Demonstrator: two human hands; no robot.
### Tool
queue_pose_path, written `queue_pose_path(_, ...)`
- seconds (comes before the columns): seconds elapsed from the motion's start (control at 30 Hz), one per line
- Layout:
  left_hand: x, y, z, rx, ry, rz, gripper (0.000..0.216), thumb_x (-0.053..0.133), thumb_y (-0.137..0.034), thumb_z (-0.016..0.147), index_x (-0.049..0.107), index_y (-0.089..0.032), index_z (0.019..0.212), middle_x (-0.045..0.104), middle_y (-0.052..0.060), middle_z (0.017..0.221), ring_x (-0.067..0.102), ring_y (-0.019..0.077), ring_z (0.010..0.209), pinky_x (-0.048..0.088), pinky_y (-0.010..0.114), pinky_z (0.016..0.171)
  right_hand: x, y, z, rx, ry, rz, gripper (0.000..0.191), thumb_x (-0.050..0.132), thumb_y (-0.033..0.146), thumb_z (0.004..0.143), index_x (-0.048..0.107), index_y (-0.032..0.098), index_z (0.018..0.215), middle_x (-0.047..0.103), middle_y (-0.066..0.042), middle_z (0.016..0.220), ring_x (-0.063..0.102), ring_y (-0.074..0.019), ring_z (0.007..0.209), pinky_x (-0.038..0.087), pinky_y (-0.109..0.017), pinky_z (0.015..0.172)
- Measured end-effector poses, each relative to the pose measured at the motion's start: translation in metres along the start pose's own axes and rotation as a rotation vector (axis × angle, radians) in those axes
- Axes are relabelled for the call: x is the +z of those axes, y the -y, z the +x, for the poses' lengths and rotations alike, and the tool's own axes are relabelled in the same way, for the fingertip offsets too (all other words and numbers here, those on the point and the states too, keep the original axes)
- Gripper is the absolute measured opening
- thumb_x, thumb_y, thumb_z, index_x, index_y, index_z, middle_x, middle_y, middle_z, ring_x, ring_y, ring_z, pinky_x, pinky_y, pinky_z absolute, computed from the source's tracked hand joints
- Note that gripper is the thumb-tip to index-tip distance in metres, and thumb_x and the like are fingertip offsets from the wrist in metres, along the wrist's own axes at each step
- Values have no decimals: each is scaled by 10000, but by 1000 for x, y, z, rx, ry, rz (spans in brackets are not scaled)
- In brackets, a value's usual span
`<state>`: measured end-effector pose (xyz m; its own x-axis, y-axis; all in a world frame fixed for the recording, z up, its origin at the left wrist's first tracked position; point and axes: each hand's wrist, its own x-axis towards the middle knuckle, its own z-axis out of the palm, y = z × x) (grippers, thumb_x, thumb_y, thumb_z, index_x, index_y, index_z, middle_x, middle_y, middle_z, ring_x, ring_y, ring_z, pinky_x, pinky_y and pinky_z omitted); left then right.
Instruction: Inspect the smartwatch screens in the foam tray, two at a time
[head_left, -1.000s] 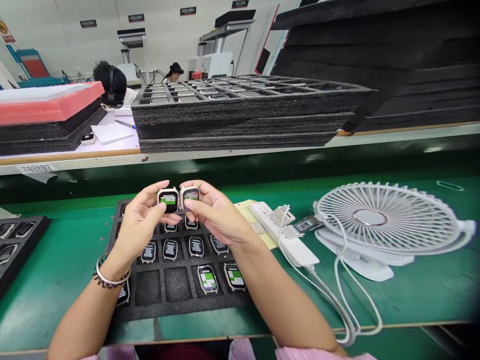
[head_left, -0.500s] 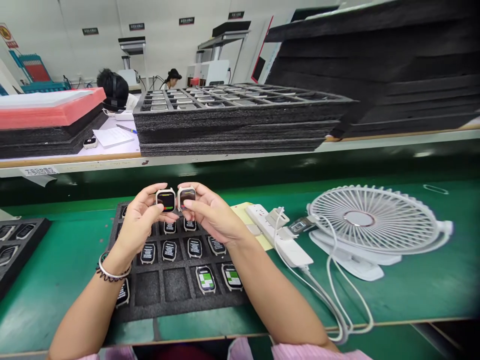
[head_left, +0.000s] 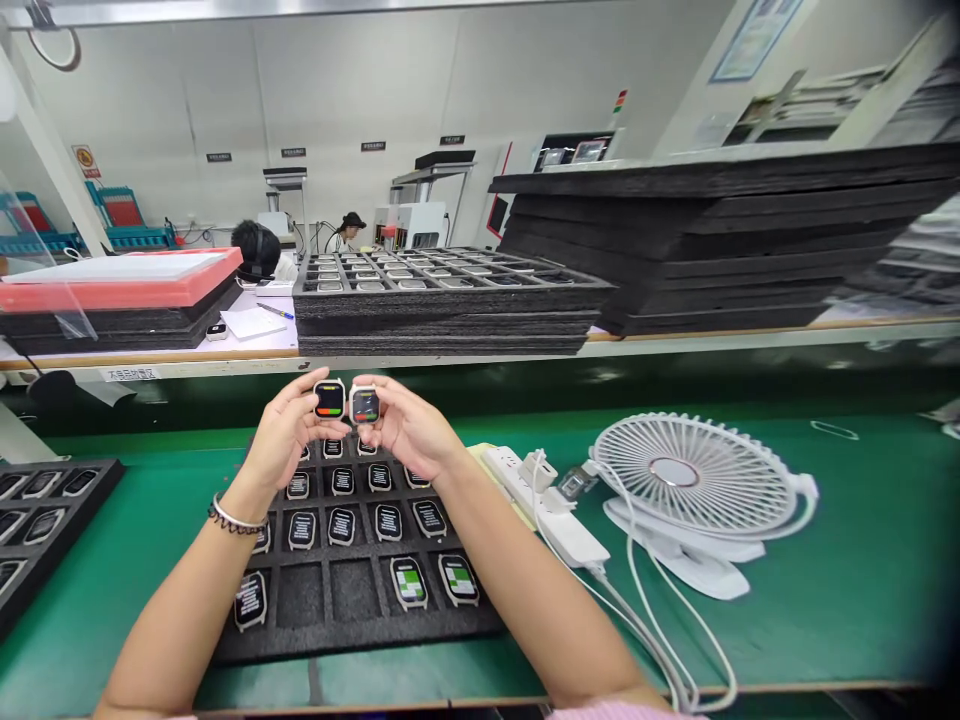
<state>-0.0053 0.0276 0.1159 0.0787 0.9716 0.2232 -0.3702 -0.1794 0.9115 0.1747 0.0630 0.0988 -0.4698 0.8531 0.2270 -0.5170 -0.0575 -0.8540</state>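
Note:
Side by side above a black foam tray, two strapless smartwatches are held up with their screens facing me. My left hand grips the left smartwatch by its edges; its dark screen shows a yellow line and a red and green bar. The right smartwatch, with a similar but reflective screen, is pinched in my right hand. In the tray below lie several more watches with white text on their screens. A watch with a green-and-white screen sits in the front row, beside two vacant pockets.
A white power strip with cables and a white clip fan stand at the right. Another watch tray lies at the left. On the shelf ahead are stacked foam trays. Two people sit beyond it.
My view has tilted up, showing more of the room. Both thumbs have moved off the screens to the watch edges, and the red and green bars now show more fully.

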Motion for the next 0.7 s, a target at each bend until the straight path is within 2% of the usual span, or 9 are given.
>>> queue_pose_path(0.13, 13, -37, 20, 169, 66, 89, 537, 677, -201, 736, 597, -172, 1266, 719, 21, 909, 733, 166, 645, 629, 289, 649, 17, 43, 19, -141, 109, -109, 290, 649, 316, 871, 579, 182, 1119, 679, -24, 805, 653, -160, 598, 492, -239, 510)
queue_pose_path(0.23, 23, -61, 37, 311, 108, 186, 558, 692, -151, 731, 592, -197, 1278, 708, 11, 949, 734, 146, 681, 634, 273, 691, 25, 73, 33, -245, 171, -201, 395, 694, 226, 797, 553, 191, 1164, 669, 1, 842, 644, -139, 633, 508, -233, 557)
queue_pose_path(0.4, 36, -82, 65, 553, 154, 293, 583, 771, -157, 721, 594, -228, 1272, 693, 15, 976, 704, 116, 689, 627, 253, 717, 32, 107, 52, -413, 229, -334, 531, 683, 130, 727, 516, 194, 1227, 641, 20, 861, 633, -122, 674, 517, -229, 610)
queue_pose_path(0.53, 47, -94, 78, 641, 142, 289, 605, 806, -127, 683, 614, -247, 1244, 663, -6, 904, 692, 120, 683, 613, 250, 705, 38, 126, 60, -487, 249, -380, 544, 666, 119, 707, 519, 210, 1223, 628, 27, 874, 633, -125, 692, 533, -242, 629)
queue_pose_path(0.7, 61, -108, 78, 665, 132, 246, 595, 836, -137, 661, 638, -228, 1215, 650, 0, 871, 678, 127, 660, 598, 261, 688, 48, 146, 56, -520, 235, -426, 476, 673, 122, 741, 545, 216, 1189, 613, 19, 899, 626, -125, 687, 539, -245, 626)
